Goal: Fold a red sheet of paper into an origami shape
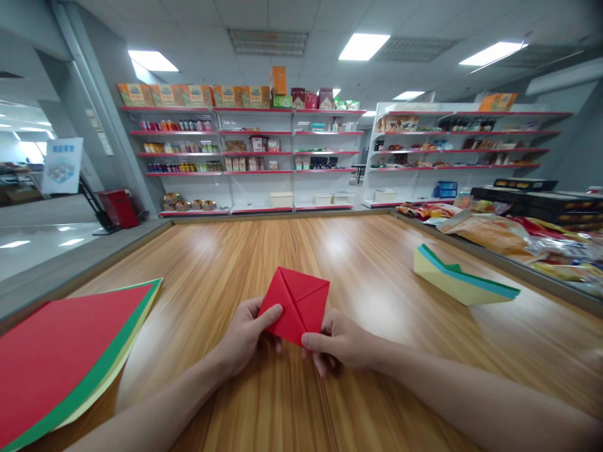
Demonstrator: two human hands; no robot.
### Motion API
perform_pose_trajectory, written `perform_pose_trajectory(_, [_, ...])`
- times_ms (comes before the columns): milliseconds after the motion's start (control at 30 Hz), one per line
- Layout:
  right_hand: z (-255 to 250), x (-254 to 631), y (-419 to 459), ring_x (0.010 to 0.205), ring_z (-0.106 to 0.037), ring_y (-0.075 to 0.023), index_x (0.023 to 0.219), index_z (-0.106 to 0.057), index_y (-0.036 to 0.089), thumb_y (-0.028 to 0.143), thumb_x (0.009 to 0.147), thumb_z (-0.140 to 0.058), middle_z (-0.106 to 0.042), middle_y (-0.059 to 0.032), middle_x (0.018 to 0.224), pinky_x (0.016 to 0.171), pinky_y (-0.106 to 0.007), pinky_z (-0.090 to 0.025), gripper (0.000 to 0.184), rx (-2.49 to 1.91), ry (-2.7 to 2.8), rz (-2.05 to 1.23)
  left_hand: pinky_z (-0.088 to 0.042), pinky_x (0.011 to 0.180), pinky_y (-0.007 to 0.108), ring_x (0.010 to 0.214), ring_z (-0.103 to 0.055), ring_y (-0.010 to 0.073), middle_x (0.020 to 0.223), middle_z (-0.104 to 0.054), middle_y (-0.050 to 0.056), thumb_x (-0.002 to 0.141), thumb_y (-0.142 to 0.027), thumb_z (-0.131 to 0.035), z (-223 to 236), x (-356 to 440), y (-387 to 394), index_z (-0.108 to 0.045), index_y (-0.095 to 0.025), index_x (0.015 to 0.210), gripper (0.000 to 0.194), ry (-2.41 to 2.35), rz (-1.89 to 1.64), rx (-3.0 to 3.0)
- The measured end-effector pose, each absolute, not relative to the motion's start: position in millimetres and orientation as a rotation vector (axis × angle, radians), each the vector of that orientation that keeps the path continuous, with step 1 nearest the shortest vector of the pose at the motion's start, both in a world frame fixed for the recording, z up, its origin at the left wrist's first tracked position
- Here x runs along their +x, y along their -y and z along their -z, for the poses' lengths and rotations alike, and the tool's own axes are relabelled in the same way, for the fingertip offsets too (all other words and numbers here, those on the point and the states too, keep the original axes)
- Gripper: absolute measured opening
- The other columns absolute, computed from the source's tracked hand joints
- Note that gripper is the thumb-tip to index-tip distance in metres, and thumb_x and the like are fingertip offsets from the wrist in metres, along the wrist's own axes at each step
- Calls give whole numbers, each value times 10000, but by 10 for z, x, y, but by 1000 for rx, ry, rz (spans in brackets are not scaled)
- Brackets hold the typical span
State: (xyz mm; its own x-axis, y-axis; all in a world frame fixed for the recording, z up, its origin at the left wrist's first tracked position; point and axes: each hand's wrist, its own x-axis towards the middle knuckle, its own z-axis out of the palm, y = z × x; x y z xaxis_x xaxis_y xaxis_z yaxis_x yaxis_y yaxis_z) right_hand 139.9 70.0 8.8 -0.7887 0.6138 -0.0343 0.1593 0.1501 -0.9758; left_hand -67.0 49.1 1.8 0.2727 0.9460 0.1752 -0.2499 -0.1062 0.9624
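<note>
**Folded red square held in both hands above the table**

Left hand [247, 333]: closed on the lower left edge of the folded red paper [296, 304], thumb on its face, fingers behind. Right hand [336, 342]: closed on the lower right edge, thumb across the bottom corner. The paper is held up just over the wooden table [358, 263], tilted toward the camera, standing on one corner as a diamond. Creases run from its corners to the centre; the flaps appear folded inward.

Judged step: a fold is complete or being checked, with the piece between folds. The next move would call for a firm pinch at one edge and clean alignment of corners before pressing any crease.

Left of the left hand, near the table edge: a stack of coloured sheets [70, 358], red uppermost, green and pale yellow beneath. Right of the right hand, well apart: a second paper stack [459, 279], yellow with teal on top. Beyond that, packaged goods [509, 235]. Far ahead: shelving [245, 157] with stock.
</note>
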Motion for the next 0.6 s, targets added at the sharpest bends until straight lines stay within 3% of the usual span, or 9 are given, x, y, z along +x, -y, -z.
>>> perform_pose_trajectory(167, [-93,1362,-699,344,-411,-64,703,-616,120,445,885,-473,-573,0,466,361,-169,-303,398,-809,2052,-1519,-492,511,242,550,-602,144,706,-662,69,863,-314,-593,-35,-682,-502,-594,-113,898,205,-745,-1240,1197])
perform_pose_trajectory(267, [-60,1383,-723,366,-427,-70,732,-639,107,505,841,-529,-592,-18,500,373,-180,-301,427,-729,2026,-1587,-464,484,234,520,-580,141,654,-631,63,862,-327,-581,-53,-678,-480,-603,-101,812,232,-744,-1257,1173])
perform_pose_trajectory(333, [-11,1408,-764,390,-453,-84,683,-633,97,616,790,-525,-589,-37,513,385,-193,-315,541,-592,1950,-1691,-418,455,217,465,-530,117,594,-588,38,839,-323,-599,-44,-684,-462,-597,-103,763,233,-721,-1264,1115])
perform_pose_trajectory(433, [72,1435,-846,384,-452,-102,577,-570,119,748,806,-278,-513,-30,447,390,-216,-324,731,-505,1640,-1821,-349,455,193,454,-466,89,555,-519,2,769,-303,-651,-3,-722,-443,-597,-107,753,204,-689,-1235,1018])
perform_pose_trajectory(500, [101,1436,-883,379,-442,-98,615,-546,136,724,825,-289,-497,-8,460,384,-213,-315,676,-556,1493,-1822,-295,450,188,458,-421,80,544,-471,-10,729,-326,-671,12,-758,-430,-589,-103,725,238,-684,-1152,1055])
perform_pose_trajectory(600, [65,1427,-871,392,-408,-80,607,-502,147,641,825,-456,-459,20,475,378,-196,-279,542,-634,1634,-1705,-209,437,195,457,-335,69,533,-405,-19,725,-402,-659,-31,-783,-399,-539,-109,644,327,-687,-902,1300])
